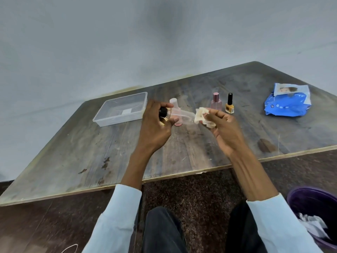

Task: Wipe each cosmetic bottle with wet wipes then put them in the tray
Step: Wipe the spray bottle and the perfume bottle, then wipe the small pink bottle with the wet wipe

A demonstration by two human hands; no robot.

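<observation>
My left hand grips a clear bottle with a black cap, held sideways above the table. My right hand pinches a crumpled white wet wipe against the bottle's base end. Behind the held bottle stands a pale pink bottle, partly hidden. A pink perfume bottle and a yellow nail polish bottle with a black cap stand upright further right. The clear plastic tray lies to the left with no bottles in it.
A blue wet wipes pack lies at the table's right. A purple bin holding used wipes stands on the floor at the lower right. The wooden table's front edge runs just ahead of my knees.
</observation>
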